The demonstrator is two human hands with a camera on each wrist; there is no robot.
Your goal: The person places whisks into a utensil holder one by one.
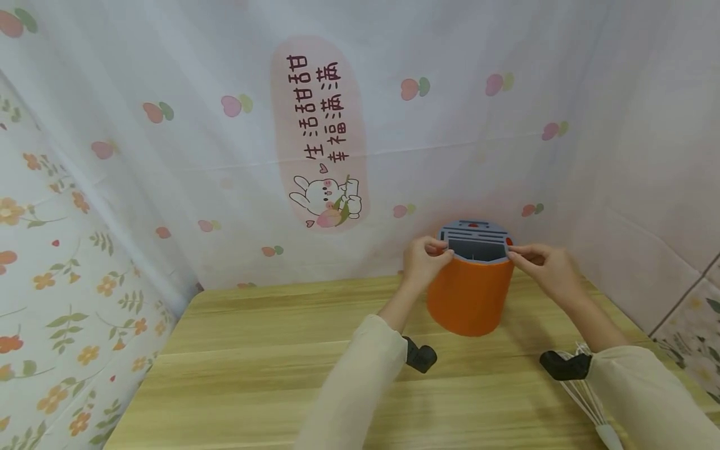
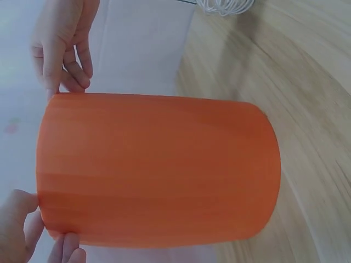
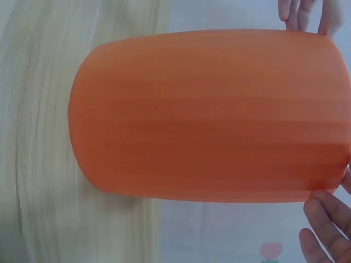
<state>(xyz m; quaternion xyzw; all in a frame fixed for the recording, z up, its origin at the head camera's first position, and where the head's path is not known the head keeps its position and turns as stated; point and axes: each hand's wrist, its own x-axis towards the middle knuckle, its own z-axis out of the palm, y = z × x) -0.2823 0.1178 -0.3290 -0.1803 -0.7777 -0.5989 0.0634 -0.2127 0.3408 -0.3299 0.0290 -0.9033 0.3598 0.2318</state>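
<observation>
An orange knife block (image 1: 469, 297) with a grey slotted top (image 1: 477, 233) stands upright at the back right of the wooden table. My left hand (image 1: 423, 261) pinches the left side of its rim between thumb and fingers. On the opposite side, my right hand (image 1: 551, 270) grips the rim the same way. The left wrist view has the smooth orange wall (image 2: 159, 170) filling its middle, with fingers at two corners of the top end. A wide opening and several narrow slots show in the top; no knives are visible in them.
A whisk (image 1: 587, 400) with a pale handle lies at the right front, partly behind my right sleeve. The wooden table (image 1: 270, 356) ends at a printed curtain (image 1: 197, 156) behind the block. Another pale curtain hangs along the right side.
</observation>
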